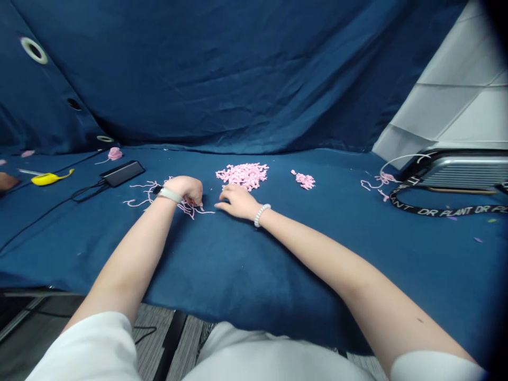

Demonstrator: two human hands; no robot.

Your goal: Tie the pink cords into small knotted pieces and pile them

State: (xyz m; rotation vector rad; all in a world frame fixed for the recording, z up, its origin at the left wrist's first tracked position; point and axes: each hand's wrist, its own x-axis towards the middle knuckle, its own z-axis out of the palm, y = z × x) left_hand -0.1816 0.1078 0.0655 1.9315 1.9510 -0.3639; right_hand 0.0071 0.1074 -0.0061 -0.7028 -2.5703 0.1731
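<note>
"What's in front of you, from the head view?"

"My left hand (183, 190) is curled down over a tangle of pink strands (189, 209) on the blue cloth (79, 238). My right hand (237, 202) lies just beside a pile of pink bits (243, 175)."

"And your fingers?"

"The left ones are bunched narrow among the strands. Their tips are hidden, so I can't tell whether they're pinching anything. The right ones are loosely apart, low on the cloth, holding nothing I can see."

"How will that stuff handle?"

"Light, soft and limp, I'd judge, and likely to snag on itself. I'd take a loose end between fingertip and thumb, not the middle of the tangle."

"What else is near?"

"A small pink clump (304, 180) right of the pile, and a black device (122, 173) off to the left."
</note>
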